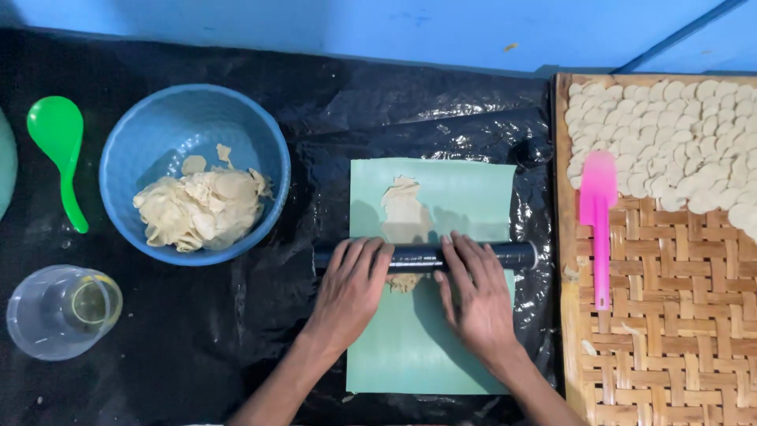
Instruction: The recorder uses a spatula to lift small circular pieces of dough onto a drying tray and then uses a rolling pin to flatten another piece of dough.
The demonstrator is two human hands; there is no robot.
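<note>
dark rolling pin (426, 256) lay crosswise on a pale green sheet (430, 331), near the sheet's middle, resting over a strip of flattened cream dough (406, 209). most of the dough showed on the far side of the pin; a small bit poked out on the near side between the two hands. left hand (351, 292) lay flat on the left part of the pin, fingers straight and together, palm down, pressing rather than gripping. right hand (477, 296) lay the same way on the right part, fingers extended over the pin, grip not closed round it. the pin's right end stuck out past the sheet's edge.

the green sheet sat on black plastic film (236, 339) covering the worktop. left of the sheet, a blue bowl (126, 150) held a heap of pale dough scraps (201, 209). further left, a green plastic spoon (59, 150) lay on the film, and near the front-left a clear plastic cup (59, 312) lay tipped on its side.

right of the sheet, a woven bamboo tray (670, 315) carried many small round dough discs (670, 134) laid overlapping across its far part. a pink spatula (598, 213) lay on the tray, blade at the discs' edge, handle pointing toward the person.
</note>
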